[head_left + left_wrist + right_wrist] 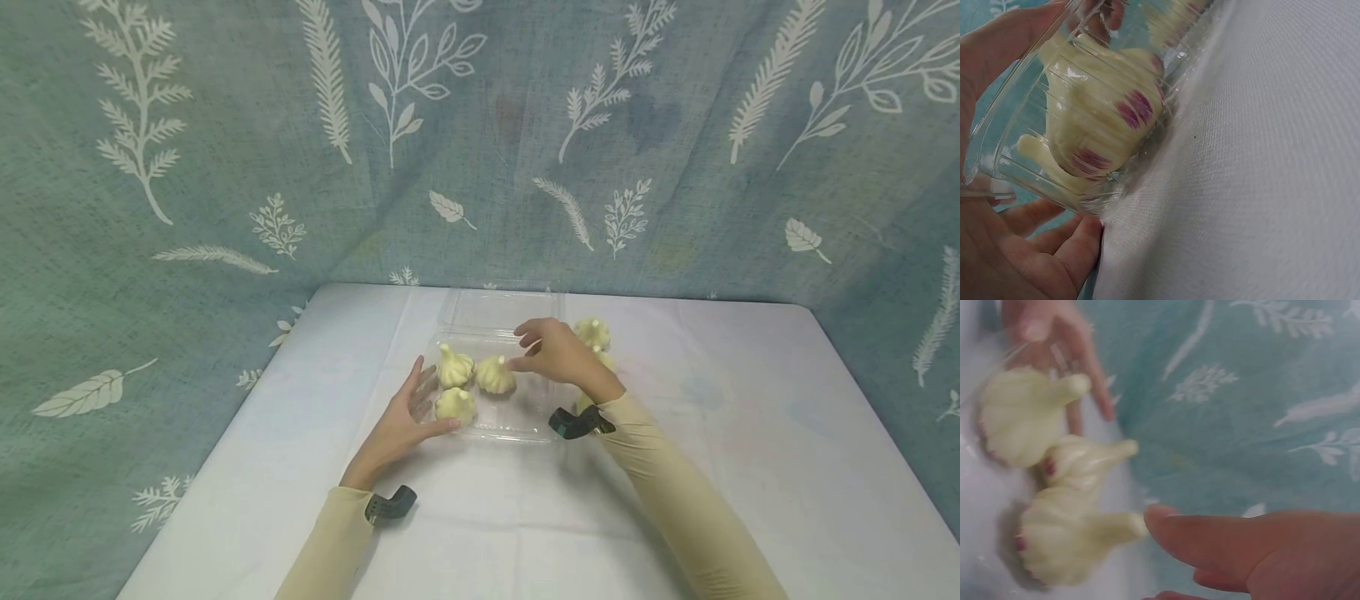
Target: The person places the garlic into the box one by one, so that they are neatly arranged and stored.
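A clear plastic clamshell container stands with its lid folded back on the table, three garlic bulbs inside. One bulb sits at the back left, another at the front left, and a third to their right. My left hand holds the container's left front corner, thumb along the front wall and fingers by the left side. Purple streaks mark the front bulb through the wall. Above the container, my right hand has loosely bent fingers around nothing; its thumb tip is at the third bulb's stem.
Right of the container, more garlic bulbs lie in a column on the white-covered table, partly hidden by my right hand and wrist. The transparent lid lies toward the patterned curtain behind.
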`<control>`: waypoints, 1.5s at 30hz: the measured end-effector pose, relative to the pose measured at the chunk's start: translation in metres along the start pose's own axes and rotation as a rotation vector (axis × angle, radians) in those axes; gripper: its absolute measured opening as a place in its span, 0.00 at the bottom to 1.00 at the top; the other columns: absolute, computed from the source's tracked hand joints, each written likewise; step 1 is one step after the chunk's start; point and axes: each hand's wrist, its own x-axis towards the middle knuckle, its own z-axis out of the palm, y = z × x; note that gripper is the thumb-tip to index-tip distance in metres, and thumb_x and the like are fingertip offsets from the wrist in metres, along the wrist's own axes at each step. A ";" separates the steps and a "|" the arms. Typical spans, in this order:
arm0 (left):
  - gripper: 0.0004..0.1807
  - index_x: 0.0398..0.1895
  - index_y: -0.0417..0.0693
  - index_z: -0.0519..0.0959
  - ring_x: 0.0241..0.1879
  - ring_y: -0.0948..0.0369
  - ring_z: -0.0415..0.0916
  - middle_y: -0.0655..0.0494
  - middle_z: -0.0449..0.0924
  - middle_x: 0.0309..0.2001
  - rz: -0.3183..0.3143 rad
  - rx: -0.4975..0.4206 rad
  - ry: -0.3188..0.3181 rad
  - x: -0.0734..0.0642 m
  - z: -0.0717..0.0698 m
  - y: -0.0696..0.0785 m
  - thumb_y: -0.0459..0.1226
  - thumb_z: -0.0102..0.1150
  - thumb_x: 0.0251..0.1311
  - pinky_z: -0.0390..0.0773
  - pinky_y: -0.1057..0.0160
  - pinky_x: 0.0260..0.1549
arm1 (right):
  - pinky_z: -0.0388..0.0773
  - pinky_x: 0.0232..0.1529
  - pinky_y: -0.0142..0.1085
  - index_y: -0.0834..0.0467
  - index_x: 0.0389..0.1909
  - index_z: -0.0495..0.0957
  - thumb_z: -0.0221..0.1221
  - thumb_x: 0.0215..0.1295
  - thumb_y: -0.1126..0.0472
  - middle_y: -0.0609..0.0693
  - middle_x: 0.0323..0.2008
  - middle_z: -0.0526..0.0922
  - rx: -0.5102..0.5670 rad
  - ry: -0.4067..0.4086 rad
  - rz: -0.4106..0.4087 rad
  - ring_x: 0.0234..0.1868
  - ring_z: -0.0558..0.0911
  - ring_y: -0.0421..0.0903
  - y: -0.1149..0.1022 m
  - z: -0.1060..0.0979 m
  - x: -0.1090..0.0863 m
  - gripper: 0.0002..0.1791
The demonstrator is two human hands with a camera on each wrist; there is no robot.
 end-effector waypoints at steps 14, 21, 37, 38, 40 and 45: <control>0.70 0.85 0.57 0.31 0.83 0.44 0.48 0.49 0.42 0.86 -0.013 0.003 0.004 0.000 0.000 0.004 0.44 0.79 0.54 0.57 0.48 0.82 | 0.88 0.55 0.50 0.60 0.64 0.79 0.66 0.70 0.54 0.59 0.58 0.85 0.094 0.257 -0.060 0.53 0.87 0.56 0.003 -0.046 -0.043 0.25; 0.71 0.85 0.58 0.31 0.83 0.44 0.48 0.48 0.43 0.85 -0.022 0.011 0.005 -0.001 -0.001 0.005 0.44 0.79 0.54 0.57 0.48 0.81 | 0.88 0.57 0.53 0.61 0.65 0.78 0.65 0.72 0.56 0.63 0.56 0.85 0.110 0.352 -0.067 0.53 0.86 0.58 0.021 -0.057 -0.057 0.25; 0.70 0.85 0.59 0.31 0.83 0.43 0.48 0.47 0.42 0.85 -0.014 0.004 0.003 -0.001 0.001 0.004 0.44 0.79 0.54 0.57 0.47 0.82 | 0.87 0.56 0.43 0.64 0.63 0.79 0.65 0.72 0.57 0.64 0.56 0.85 0.066 0.476 -0.025 0.56 0.85 0.60 0.057 -0.067 -0.080 0.23; 0.70 0.85 0.59 0.31 0.83 0.43 0.48 0.47 0.42 0.85 -0.013 0.005 0.003 -0.001 0.000 0.004 0.44 0.79 0.54 0.57 0.47 0.82 | 0.87 0.57 0.47 0.64 0.63 0.78 0.65 0.72 0.58 0.64 0.56 0.84 0.070 0.476 -0.023 0.56 0.85 0.61 0.059 -0.067 -0.080 0.23; 0.70 0.85 0.59 0.31 0.83 0.43 0.48 0.47 0.43 0.85 -0.014 0.008 0.007 -0.001 0.000 0.004 0.44 0.79 0.54 0.57 0.47 0.82 | 0.86 0.59 0.55 0.64 0.63 0.78 0.65 0.72 0.58 0.65 0.56 0.84 0.076 0.476 -0.016 0.57 0.84 0.61 0.063 -0.067 -0.081 0.23; 0.70 0.85 0.61 0.31 0.83 0.44 0.48 0.48 0.43 0.85 -0.017 0.006 0.005 0.000 0.001 0.002 0.44 0.79 0.55 0.57 0.47 0.82 | 0.87 0.58 0.45 0.64 0.64 0.78 0.65 0.72 0.57 0.64 0.58 0.84 0.080 0.467 0.004 0.57 0.84 0.61 0.073 -0.066 -0.082 0.24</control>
